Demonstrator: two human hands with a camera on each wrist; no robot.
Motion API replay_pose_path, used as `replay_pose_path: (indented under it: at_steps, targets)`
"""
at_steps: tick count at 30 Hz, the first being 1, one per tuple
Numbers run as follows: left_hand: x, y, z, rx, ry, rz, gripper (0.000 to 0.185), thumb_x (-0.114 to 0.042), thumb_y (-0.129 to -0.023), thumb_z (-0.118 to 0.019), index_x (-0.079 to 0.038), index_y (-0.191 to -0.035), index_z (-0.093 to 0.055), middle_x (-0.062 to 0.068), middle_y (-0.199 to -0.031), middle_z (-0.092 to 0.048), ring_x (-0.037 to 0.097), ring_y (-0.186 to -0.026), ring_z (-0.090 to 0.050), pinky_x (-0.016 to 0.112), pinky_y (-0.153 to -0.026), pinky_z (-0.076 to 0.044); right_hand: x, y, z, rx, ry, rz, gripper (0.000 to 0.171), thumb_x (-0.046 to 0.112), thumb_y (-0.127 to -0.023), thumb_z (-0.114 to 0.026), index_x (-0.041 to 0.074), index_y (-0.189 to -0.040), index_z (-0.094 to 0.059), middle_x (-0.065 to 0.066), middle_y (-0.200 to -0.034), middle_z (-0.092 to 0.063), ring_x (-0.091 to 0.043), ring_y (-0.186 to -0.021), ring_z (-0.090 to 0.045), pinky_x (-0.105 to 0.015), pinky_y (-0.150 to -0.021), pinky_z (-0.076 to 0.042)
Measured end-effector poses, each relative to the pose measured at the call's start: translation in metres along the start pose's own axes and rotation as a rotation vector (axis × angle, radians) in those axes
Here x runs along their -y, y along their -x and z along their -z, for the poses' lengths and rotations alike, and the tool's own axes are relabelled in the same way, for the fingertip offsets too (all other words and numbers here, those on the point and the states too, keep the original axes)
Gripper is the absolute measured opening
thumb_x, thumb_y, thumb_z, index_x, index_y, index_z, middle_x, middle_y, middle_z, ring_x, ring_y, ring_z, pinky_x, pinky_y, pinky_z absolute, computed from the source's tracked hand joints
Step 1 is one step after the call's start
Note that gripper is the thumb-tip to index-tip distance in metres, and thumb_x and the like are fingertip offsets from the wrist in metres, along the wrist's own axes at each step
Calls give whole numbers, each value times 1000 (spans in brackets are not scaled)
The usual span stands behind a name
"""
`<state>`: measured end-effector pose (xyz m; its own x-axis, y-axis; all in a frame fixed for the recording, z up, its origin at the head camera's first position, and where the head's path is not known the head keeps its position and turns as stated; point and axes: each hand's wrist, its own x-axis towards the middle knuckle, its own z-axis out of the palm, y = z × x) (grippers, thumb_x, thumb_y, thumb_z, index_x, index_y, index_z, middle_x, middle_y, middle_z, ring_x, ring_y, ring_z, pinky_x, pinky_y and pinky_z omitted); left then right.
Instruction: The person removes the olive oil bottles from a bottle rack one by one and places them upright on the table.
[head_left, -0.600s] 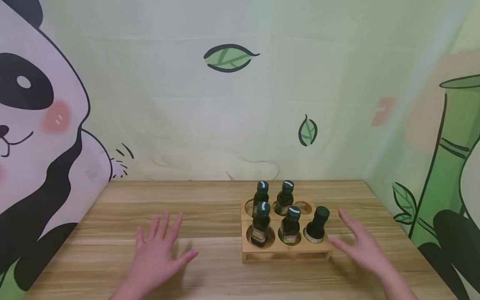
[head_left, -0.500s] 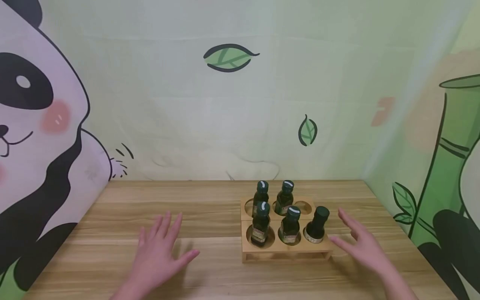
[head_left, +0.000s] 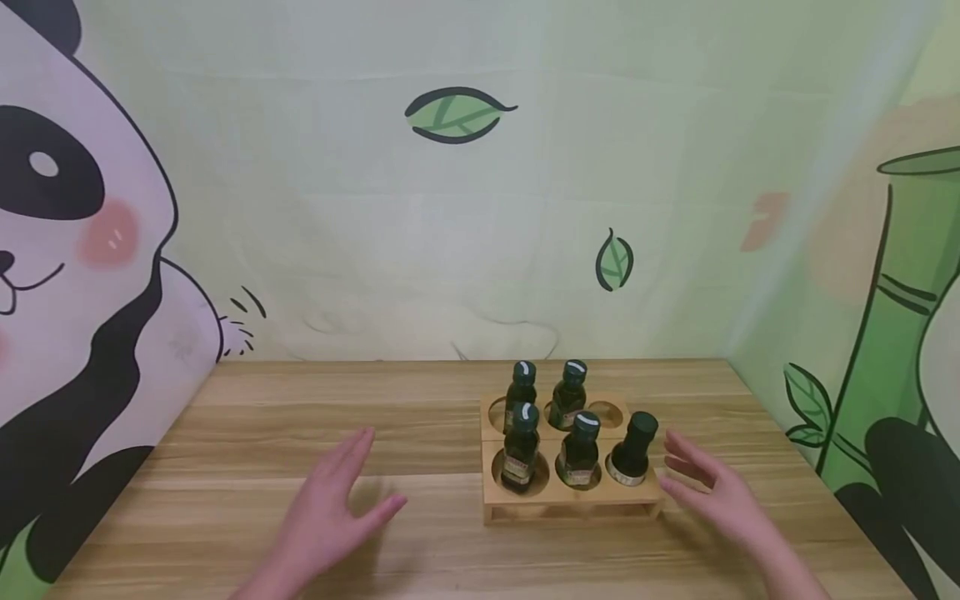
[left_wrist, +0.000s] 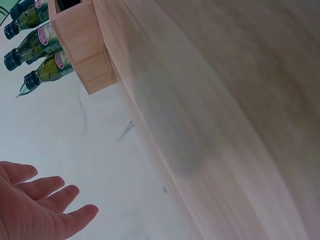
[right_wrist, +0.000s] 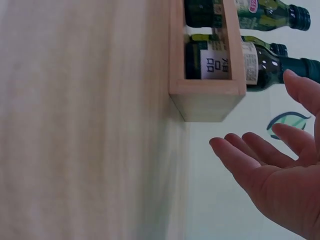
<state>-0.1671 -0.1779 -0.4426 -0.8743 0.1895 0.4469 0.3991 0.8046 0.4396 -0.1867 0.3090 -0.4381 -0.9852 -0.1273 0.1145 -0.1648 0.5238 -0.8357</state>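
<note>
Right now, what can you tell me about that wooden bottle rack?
The bottle rack is pale, wood-looking and box-like, with six round holes in two rows of three. Five hold dark bottles; the back right hole is empty. Its front is an open frame, showing the bottles' lower parts, and its ends look solid. It sits upright on the wood-grained table, with the right hand beside its right end, not gripping it.

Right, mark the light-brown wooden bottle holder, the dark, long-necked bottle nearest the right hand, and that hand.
Light-brown wooden bottle holder (head_left: 551,499): head view, on its front edge.
Dark, long-necked bottle (head_left: 633,452): head view, at its neck.
Right hand (head_left: 717,492): head view, near the base of the thumb.
</note>
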Motion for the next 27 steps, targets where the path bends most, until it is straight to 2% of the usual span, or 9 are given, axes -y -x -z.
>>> replay_pose_path:
  at_steps: [4,9,16,27]
  targets:
    - [-3,-3,-6,-7,40,-13,89,-53,-83,-75,-5,-150,-40,17,-149,-44,41,-133,-43,61,-106,-35,-4,2,-4,1,-26,16,73,17,-93,-71,-4,-151,-32,-25,-149,-39,-40,-125,-52,-19,-88,-49]
    - [-9,-8,-15,-6,76,-6,86,-51,-84,-75,-6,-149,-42,17,-148,-47,42,-132,-44,62,-106,-35,-6,5,-8,-9,-71,-6,70,15,-92,-71,-5,-149,-36,-25,-148,-41,-32,-122,-55,-19,-86,-50]
    - [-21,-15,-25,9,117,-4,84,-50,-85,-74,-8,-150,-42,16,-147,-48,43,-133,-43,63,-106,-35,-9,8,-13,-7,-107,-48,68,15,-92,-71,-5,-148,-38,-27,-147,-41,-42,-123,-53,-19,-86,-51]
    - [-36,-26,-41,21,157,-8,83,-49,-83,-74,-8,-149,-44,14,-148,-47,41,-134,-42,61,-107,-33,-10,9,-17,11,-154,-113,61,10,-94,-68,-5,-146,-41,-31,-145,-43,-43,-123,-54,-23,-86,-53]
